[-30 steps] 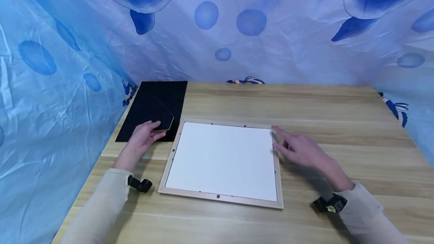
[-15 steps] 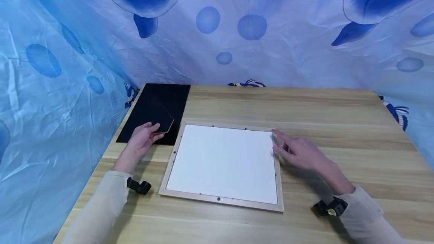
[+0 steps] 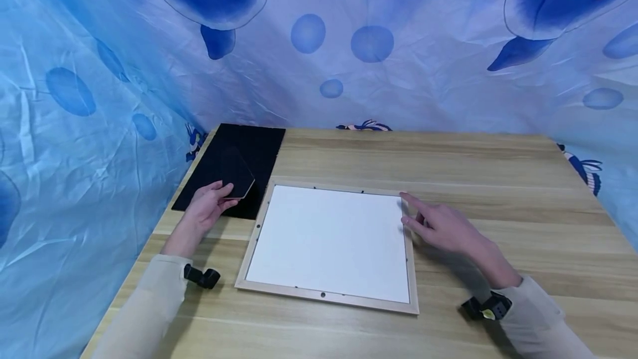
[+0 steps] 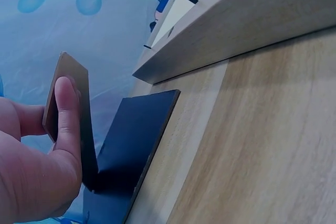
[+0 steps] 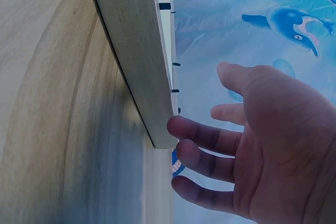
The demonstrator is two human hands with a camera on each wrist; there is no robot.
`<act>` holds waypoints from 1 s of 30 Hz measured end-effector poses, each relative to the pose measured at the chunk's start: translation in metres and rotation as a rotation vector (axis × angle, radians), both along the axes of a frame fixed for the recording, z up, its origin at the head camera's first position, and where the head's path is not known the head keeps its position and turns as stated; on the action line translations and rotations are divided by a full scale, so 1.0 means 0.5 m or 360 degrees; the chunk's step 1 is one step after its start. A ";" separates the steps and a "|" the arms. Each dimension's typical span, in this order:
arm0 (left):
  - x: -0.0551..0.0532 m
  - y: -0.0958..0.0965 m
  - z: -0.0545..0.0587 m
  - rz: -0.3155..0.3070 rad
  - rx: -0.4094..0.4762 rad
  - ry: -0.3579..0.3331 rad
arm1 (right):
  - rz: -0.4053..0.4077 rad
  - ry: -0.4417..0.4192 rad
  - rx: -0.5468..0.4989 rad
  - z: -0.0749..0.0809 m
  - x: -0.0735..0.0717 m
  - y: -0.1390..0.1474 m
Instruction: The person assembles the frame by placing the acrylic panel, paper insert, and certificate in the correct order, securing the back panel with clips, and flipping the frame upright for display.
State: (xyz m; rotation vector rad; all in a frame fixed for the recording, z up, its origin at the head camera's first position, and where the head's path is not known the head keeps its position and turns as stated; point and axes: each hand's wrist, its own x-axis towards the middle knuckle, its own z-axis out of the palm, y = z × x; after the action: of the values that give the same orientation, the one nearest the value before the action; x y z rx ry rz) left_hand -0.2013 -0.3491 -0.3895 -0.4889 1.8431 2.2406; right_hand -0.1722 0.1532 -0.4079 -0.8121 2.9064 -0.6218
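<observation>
A light wooden picture frame (image 3: 326, 296) lies on the table, with a white sheet (image 3: 329, 242) inside it and small dark tabs along its inner edges. Behind its left side is a black backing board (image 3: 256, 145), flat on the table. My left hand (image 3: 201, 209) pinches the free end of the board's stand leg (image 3: 240, 183) between thumb and fingers, tilting it up off the board. In the left wrist view the leg's brown inner face (image 4: 73, 69) shows. My right hand (image 3: 443, 229) is at the frame's right edge, index finger reaching its far corner, other fingers loosely bent, holding nothing.
The wood-grain table (image 3: 488, 165) extends right of the frame and in front of it. Blue curtains (image 3: 428, 87) printed with whales hang along the table's back and left edges. A small black camera (image 3: 201, 277) is strapped to the left wrist.
The whole view has shifted slightly downward, with the head tilting. Both hands keep nearly the same pose; the black board appears turned slightly clockwise beneath the left hand.
</observation>
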 end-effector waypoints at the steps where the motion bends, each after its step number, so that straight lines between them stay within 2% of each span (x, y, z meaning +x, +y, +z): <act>1: 0.001 -0.001 0.000 -0.0001 -0.0007 0.0005 | 0.0001 0.0005 0.0000 0.000 0.000 0.000; 7: 0.006 -0.007 0.005 0.0013 -0.0034 0.0017 | 0.0046 0.0046 -0.0019 -0.003 0.000 -0.003; 16: 0.014 -0.018 0.030 0.0015 -0.0096 0.0039 | 0.0073 0.0064 -0.0052 -0.006 -0.002 -0.003; 24: 0.025 -0.033 0.054 0.0023 0.0044 0.0096 | 0.0076 0.0076 -0.0079 -0.010 -0.003 -0.001; 30: 0.030 -0.040 0.070 -0.0032 0.0104 0.0190 | 0.0067 0.0067 -0.0071 -0.009 -0.002 0.002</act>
State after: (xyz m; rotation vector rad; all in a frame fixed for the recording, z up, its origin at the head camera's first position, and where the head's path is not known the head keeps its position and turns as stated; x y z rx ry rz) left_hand -0.1860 -0.3690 -0.3543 -0.3301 1.8136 2.3553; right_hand -0.1732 0.1541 -0.4126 -0.8998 2.9144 -0.6759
